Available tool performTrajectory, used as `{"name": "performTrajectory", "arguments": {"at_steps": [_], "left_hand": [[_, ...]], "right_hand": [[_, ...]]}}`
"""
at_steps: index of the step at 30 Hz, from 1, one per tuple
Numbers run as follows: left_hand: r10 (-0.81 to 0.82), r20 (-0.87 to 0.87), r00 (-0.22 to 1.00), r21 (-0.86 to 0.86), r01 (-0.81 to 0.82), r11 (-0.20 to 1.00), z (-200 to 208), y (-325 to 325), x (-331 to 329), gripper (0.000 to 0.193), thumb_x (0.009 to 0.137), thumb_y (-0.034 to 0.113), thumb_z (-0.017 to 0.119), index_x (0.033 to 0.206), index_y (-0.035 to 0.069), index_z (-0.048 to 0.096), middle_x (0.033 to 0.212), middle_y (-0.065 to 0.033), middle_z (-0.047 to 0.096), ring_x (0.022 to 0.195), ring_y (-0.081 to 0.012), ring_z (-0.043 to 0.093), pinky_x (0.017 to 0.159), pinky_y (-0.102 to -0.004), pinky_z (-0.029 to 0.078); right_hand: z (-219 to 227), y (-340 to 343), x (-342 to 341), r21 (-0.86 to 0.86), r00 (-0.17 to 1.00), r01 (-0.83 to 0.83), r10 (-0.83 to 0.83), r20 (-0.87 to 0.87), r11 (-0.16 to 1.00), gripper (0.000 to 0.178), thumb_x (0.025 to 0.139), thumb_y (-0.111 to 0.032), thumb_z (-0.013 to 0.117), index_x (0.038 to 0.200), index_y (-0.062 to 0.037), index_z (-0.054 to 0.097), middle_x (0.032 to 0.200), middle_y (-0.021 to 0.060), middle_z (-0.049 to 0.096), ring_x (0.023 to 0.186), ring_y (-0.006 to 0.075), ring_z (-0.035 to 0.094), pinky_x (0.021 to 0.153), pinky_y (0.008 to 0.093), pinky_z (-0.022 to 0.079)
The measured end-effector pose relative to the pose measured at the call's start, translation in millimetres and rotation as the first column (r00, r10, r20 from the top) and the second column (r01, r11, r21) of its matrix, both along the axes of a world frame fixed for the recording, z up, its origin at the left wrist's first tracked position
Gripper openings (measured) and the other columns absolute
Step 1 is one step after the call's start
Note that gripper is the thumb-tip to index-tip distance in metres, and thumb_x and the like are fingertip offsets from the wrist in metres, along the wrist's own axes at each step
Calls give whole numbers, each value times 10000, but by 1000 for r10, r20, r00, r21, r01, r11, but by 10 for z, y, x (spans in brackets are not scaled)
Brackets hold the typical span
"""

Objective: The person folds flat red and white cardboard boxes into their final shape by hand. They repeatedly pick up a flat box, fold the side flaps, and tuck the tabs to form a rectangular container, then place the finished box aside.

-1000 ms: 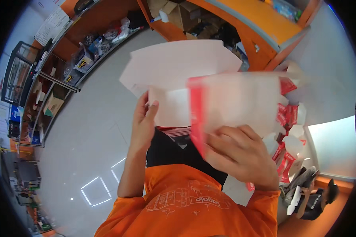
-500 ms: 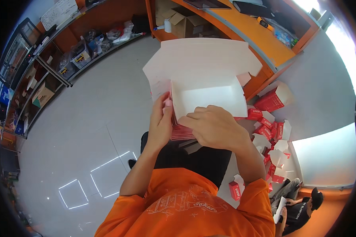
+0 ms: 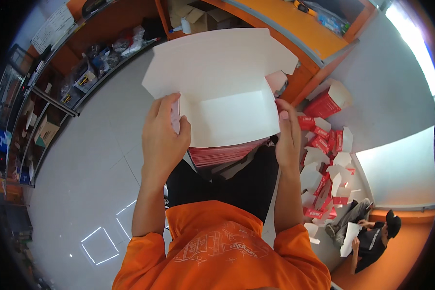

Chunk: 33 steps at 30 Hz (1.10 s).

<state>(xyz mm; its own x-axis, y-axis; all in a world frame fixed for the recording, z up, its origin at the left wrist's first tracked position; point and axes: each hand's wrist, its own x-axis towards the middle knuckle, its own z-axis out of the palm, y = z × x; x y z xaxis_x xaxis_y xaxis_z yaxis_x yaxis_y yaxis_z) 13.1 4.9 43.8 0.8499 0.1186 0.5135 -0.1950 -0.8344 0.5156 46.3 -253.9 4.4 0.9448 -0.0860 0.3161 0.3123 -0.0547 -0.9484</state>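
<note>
An open paper food box (image 3: 234, 116), white inside, faces me with its wide lid flap (image 3: 222, 55) raised at the far side. My left hand (image 3: 165, 137) grips its left wall, with the thumb near the front corner and the fingers over the side flap. At the right wall, my right hand (image 3: 288, 137) holds the box; its fingers are partly hidden behind the edge. Under the box lies a stack of flat red-edged cartons (image 3: 222, 154), above my lap.
Several folded red-and-white boxes (image 3: 324, 145) lie heaped on the floor to the right, with a larger red box (image 3: 326, 101) behind them. A seated person (image 3: 372, 239) at lower right holds a white sheet. An orange desk (image 3: 295, 29) stands ahead; shelves (image 3: 55, 101) line the left.
My right hand has moved from the box's front edge to its right wall. My left hand has shifted its grip along the left wall. The view has turned slightly.
</note>
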Motion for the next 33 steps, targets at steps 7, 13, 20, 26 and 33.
{"name": "performTrajectory", "arguments": {"at_steps": [7, 13, 20, 26, 33], "left_hand": [[-669, -196, 716, 29, 687, 726, 497, -789, 78, 409, 903, 216, 724, 1253, 32, 619, 1163, -174, 678, 980, -393, 692, 807, -468, 567], [-643, -413, 645, 234, 757, 610, 485, -964, 422, 295, 926, 167, 680, 1197, 64, 626, 992, -165, 715, 838, -399, 696, 724, -473, 558], [-610, -437, 661, 352, 750, 560, 626, -870, 314, 250, 824, 59, 694, 1051, 17, 599, 968, -150, 693, 847, -365, 714, 727, -443, 578], [-603, -457, 654, 482, 752, 450, 532, -930, 229, 244, 839, 89, 695, 1052, 12, 603, 888, -116, 657, 790, -311, 719, 670, -406, 586], [-562, -414, 716, 566, 686, 457, 416, -997, 85, 285, 788, 49, 699, 1039, 24, 569, 850, -96, 610, 768, -261, 693, 616, -384, 558]], "right_hand": [[-281, -165, 61, 135, 962, -271, 273, 4, 953, 381, 1032, 10, 425, 1390, -10, 553, 1226, 59, 613, 1093, 113, 577, 922, 257, 465], [-352, -277, 142, 324, 897, -402, 439, -47, 857, 529, 893, 105, 507, 1401, -35, 541, 1285, 52, 589, 1106, 106, 585, 907, 270, 503], [-288, -189, 181, 215, 918, -378, 395, -40, 900, 535, 799, 113, 648, 1310, -20, 566, 1312, 79, 588, 1182, 184, 596, 924, 328, 557], [-315, -180, 82, 264, 952, -270, 298, -72, 926, 466, 797, 122, 660, 1239, -12, 600, 1219, 59, 629, 1084, 163, 640, 839, 294, 582], [-278, -119, 0, 128, 982, -166, 175, -68, 978, 407, 806, 150, 671, 1163, -41, 631, 1132, 26, 588, 1089, 146, 626, 888, 301, 578]]}}
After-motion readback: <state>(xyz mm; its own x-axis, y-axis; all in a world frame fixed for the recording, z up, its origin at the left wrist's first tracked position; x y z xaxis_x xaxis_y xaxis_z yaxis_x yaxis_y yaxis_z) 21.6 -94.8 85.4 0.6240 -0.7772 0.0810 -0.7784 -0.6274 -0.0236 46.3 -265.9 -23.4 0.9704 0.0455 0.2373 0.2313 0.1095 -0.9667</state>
